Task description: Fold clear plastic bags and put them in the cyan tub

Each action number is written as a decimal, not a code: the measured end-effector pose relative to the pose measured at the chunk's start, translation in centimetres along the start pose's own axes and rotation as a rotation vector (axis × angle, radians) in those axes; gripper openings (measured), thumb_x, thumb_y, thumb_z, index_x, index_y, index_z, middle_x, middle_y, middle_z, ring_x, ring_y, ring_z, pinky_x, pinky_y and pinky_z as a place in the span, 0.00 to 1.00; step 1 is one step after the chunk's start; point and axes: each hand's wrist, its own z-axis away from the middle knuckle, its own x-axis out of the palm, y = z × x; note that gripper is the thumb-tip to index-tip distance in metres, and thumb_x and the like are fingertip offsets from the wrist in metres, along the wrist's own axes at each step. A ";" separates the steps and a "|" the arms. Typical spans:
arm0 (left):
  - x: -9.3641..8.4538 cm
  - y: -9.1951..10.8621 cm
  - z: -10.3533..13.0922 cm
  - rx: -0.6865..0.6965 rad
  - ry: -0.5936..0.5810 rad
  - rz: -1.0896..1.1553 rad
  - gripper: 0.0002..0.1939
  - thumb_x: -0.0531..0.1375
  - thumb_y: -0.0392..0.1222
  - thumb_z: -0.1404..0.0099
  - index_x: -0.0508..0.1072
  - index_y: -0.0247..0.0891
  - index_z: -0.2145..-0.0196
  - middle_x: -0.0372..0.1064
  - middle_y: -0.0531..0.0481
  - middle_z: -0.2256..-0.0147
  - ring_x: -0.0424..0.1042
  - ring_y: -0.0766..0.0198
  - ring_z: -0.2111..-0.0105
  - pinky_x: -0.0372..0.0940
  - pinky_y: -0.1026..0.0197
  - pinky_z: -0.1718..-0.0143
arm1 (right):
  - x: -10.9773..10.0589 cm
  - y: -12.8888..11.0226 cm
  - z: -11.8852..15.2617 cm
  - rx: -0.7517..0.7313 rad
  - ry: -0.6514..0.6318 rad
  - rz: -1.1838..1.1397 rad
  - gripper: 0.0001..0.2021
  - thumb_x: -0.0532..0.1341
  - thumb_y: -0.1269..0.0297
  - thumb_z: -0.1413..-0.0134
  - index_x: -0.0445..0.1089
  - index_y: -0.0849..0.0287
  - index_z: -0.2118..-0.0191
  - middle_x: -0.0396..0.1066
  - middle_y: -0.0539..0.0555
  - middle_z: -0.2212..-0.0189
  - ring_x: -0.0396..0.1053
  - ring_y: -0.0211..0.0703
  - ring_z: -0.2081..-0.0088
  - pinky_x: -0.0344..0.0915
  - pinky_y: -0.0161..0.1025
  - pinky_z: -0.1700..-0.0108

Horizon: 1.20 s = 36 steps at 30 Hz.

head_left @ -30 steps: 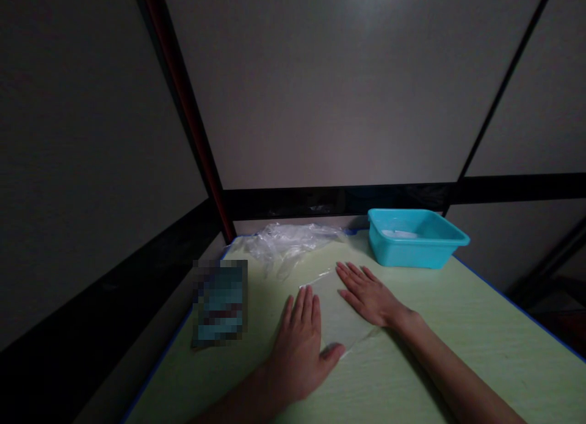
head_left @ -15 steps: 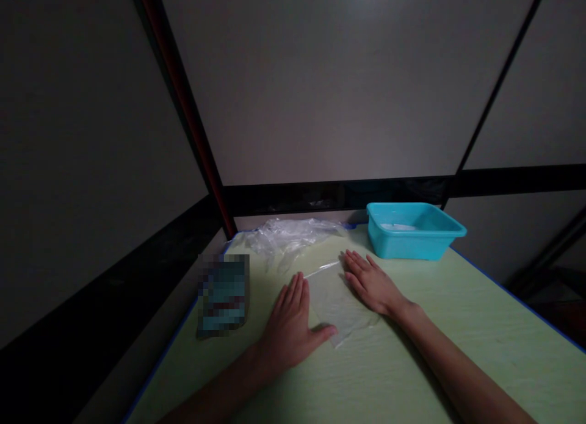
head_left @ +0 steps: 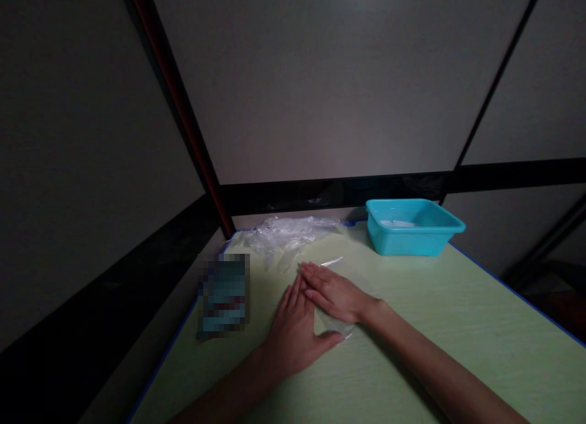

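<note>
A clear plastic bag (head_left: pixel 336 326) lies flat on the pale green table, mostly covered by my hands. My left hand (head_left: pixel 295 335) rests flat at its left side, fingers stretched forward and thumb out to the right over the bag's near edge. Across the middle of the bag lies my right hand (head_left: pixel 336 291), palm down with fingers extended to the left, its fingertips meeting the fingers of my left hand. Beyond the right hand, a shiny strip of the bag's far edge shows. Neither hand grips anything.
Crumpled clear plastic (head_left: pixel 293 233) lies along the table's back edge. A turquoise basin (head_left: pixel 407 244) with something white inside stands at the back right. At the left edge is a blurred-out bluish item (head_left: pixel 224 296). Dark-trimmed panels rise behind the table (head_left: pixel 458 338).
My right hand has slid left across the plastic bag, from its right side to my left hand's fingers. My left hand has stayed nearly in place.
</note>
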 end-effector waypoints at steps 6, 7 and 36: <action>-0.6 0.4 -0.1 -0.021 -0.039 -0.017 0.47 0.54 0.63 0.52 0.49 0.27 0.43 0.37 0.36 0.41 0.35 0.50 0.41 0.39 0.47 0.43 | 0.9 0.9 -0.1 0.001 -0.067 0.060 0.29 0.38 0.53 0.41 0.42 0.71 0.41 0.40 0.62 0.41 0.37 0.45 0.40 0.39 0.44 0.41; -0.7 0.5 -0.1 -0.027 -0.055 -0.033 0.47 0.53 0.64 0.51 0.50 0.26 0.43 0.37 0.35 0.41 0.35 0.50 0.41 0.38 0.47 0.43 | 0.8 1.3 0.1 0.012 -0.077 0.072 0.30 0.38 0.52 0.41 0.42 0.70 0.40 0.39 0.62 0.40 0.36 0.45 0.40 0.38 0.44 0.41; -1.2 0.6 0.0 -0.068 -0.121 -0.067 0.49 0.50 0.65 0.50 0.47 0.20 0.43 0.34 0.33 0.41 0.32 0.50 0.41 0.36 0.47 0.43 | -0.6 7.4 3.0 0.415 0.119 0.173 0.31 0.37 0.49 0.43 0.48 0.68 0.42 0.45 0.60 0.42 0.42 0.46 0.41 0.44 0.46 0.43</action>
